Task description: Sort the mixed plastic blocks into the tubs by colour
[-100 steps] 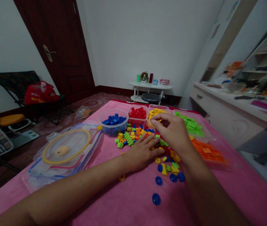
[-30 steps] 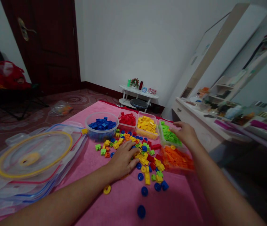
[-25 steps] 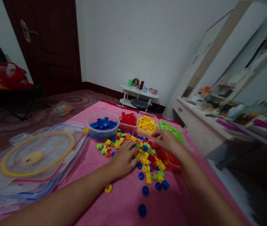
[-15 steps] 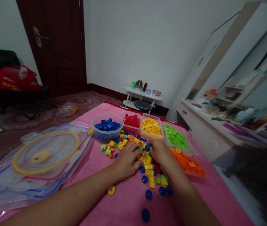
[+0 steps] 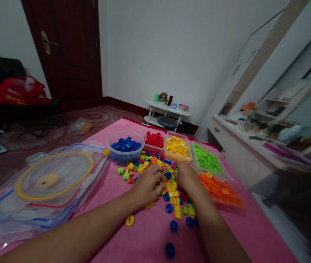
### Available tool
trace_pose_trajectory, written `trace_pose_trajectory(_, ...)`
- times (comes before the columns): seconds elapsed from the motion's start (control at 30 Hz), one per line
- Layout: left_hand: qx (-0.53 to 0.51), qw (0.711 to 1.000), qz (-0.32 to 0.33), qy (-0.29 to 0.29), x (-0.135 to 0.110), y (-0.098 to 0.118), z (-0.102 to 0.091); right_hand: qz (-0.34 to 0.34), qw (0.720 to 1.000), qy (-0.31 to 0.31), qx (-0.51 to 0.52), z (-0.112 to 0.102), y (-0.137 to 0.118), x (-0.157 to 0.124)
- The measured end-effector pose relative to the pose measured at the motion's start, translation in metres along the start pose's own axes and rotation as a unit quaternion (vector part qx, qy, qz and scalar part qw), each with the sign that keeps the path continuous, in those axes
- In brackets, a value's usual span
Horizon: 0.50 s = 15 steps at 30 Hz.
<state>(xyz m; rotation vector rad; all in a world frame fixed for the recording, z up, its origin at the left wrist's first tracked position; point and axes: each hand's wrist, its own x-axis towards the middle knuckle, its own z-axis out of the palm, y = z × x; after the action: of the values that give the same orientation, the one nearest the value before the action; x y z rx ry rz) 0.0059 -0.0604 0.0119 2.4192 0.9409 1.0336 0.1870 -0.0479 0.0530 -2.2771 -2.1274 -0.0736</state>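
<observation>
My left hand (image 5: 147,185) rests on the left side of a loose pile of mixed toy building bricks (image 5: 172,186). Its thumb and fingers are apart, curved over the bricks. On the pile's right side lies my right hand (image 5: 186,178), its fingers bent down and mostly hidden. A small green piece shows at its fingertips; whether it is gripped cannot be told. A blue brick (image 5: 168,175) sits between the two hands. Several blue wheels (image 5: 174,226) and a yellow ring (image 5: 130,220) lie nearer to me on the pink cloth (image 5: 141,241).
Behind the pile stand a round tub of blue bricks (image 5: 126,145) and boxes of red bricks (image 5: 154,140), yellow bricks (image 5: 177,146) and green bricks (image 5: 207,159). Orange bricks (image 5: 221,190) fill a box at right. Stacked clear lids (image 5: 62,208) lie at left. A white dresser (image 5: 237,153) stands beyond.
The blue brick by my right fingertips now lies lower, between the hands, and a green piece shows at those fingertips. Both hands stay on the pile; the view has shifted slightly.
</observation>
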Motion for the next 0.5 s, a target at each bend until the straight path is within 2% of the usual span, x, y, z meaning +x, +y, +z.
trace_pose_trajectory(0.1, -0.003, 1.000, 0.000, -0.001, 0.000, 0.000, 0.000, 0.009, 1.000, 0.016, 0.019, -0.003, 0.002, -0.001)
trace_pose_trajectory(0.2, -0.004, 1.000, 0.002, -0.002, 0.000, 0.000, 0.000, 0.001, 0.999, 0.017, 0.044, -0.018, 0.000, -0.005)
trace_pose_trajectory(0.37, -0.003, 1.000, 0.007, -0.004, 0.000, 0.000, 0.000, -0.053, 0.997, -0.039, 0.050, -0.038, -0.007, -0.016)
trace_pose_trajectory(0.5, 0.000, 1.000, 0.009, -0.004, 0.000, 0.000, -0.001, -0.028, 0.998, -0.064, -0.008, -0.036, -0.014, -0.022)
